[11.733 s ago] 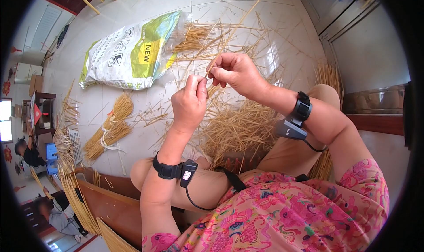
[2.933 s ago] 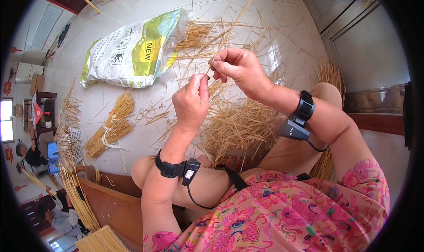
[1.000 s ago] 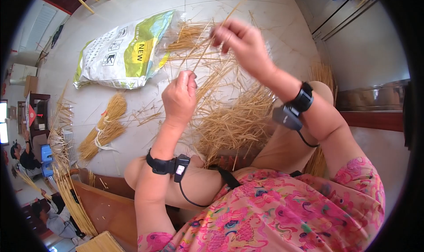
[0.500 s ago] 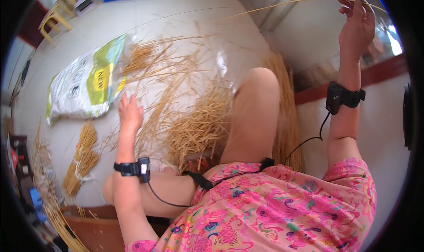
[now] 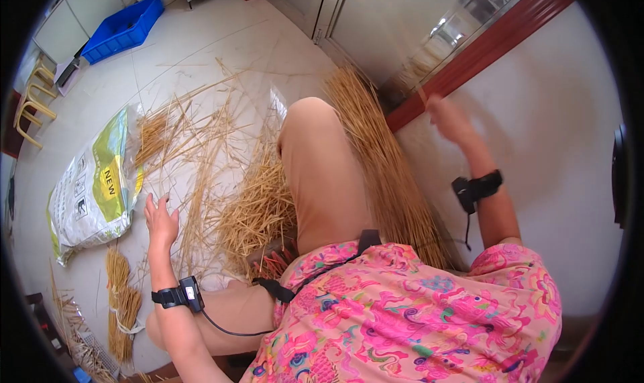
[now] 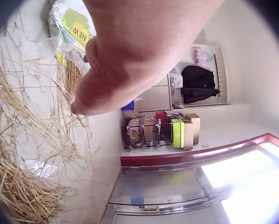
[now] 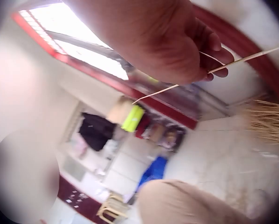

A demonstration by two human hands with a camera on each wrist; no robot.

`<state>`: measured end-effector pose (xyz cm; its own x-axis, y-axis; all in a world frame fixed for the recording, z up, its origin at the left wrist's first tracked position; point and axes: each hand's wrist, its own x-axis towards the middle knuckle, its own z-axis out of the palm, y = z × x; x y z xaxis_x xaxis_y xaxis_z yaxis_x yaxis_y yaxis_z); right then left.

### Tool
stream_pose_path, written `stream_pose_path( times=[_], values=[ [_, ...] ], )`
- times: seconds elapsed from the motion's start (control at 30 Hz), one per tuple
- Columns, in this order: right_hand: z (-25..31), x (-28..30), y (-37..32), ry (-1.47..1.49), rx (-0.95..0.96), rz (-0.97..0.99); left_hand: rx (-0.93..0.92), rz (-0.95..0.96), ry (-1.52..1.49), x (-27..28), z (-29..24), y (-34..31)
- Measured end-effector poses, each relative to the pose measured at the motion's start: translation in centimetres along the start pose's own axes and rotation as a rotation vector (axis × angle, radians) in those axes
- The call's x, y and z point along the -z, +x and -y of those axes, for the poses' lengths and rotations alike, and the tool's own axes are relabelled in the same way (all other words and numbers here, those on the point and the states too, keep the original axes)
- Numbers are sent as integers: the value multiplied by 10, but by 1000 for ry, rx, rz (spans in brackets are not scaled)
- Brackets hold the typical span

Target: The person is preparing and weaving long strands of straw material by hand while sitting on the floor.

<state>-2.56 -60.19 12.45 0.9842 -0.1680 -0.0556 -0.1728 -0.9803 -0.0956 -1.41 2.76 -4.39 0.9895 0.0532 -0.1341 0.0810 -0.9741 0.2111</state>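
Straw-littered floor (image 5: 201, 27) lies below the spread left hand (image 5: 161, 222); the blurred right hand (image 5: 451, 119) pinches 1 stalk (image 7: 251, 57), 1 end cropped.

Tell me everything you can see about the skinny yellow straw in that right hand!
The long, thin, pale yellow straw stalk looks dry and stiff. The right hand holds it in the air, at a slant in the right wrist view. It sticks out both sides; one end shows, the other leaves the picture.
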Motion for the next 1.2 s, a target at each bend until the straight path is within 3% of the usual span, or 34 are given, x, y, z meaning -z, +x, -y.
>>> stream_pose_path(
  times=[0.03, 0.13, 0.27, 0.43, 0.6, 0.63, 0.7, 0.77, 0.83, 0.9, 1.0, 1.07, 1.2],
  values=[
    [-18, -35, -10, -163, -54, 113, -1, 11, 5, -2, 2, 0],
    [-79, -131, -45, -157, -120, 212, 10, 56, -11, -7, 4, -3],
    [-124, -196, -95, -215, -286, 309, 36, 125, -36, -20, 14, -5],
    [-150, -233, -123, -208, -474, 401, 81, 199, -8, -34, 29, -5],
    [-135, -232, -96, -79, -318, 167, 78, 254, -17, -51, 42, -6],
    [-120, -227, -80, -29, -281, 133, 84, 254, -20, -58, 47, -5],
    [-61, -190, -52, 390, -308, -50, 90, 248, 0, -72, 57, -3],
    [22, -131, -28, 846, -210, -121, 113, 262, -43, -87, 67, -4],
    [110, -71, -21, 1090, 41, -147, 188, 287, -58, -95, 69, -7],
    [193, -12, -37, 1216, 249, -25, 283, 348, -85, -105, 75, -10],
    [291, 38, -66, 1377, 545, 327, 496, 361, -117, -132, 87, -21],
    [334, 50, -72, 1284, 770, 694, 595, 346, -103, -141, 86, -35],
    [402, 54, -78, 973, 1186, 1072, 695, 316, -125, -146, 76, -40]
  ],
)
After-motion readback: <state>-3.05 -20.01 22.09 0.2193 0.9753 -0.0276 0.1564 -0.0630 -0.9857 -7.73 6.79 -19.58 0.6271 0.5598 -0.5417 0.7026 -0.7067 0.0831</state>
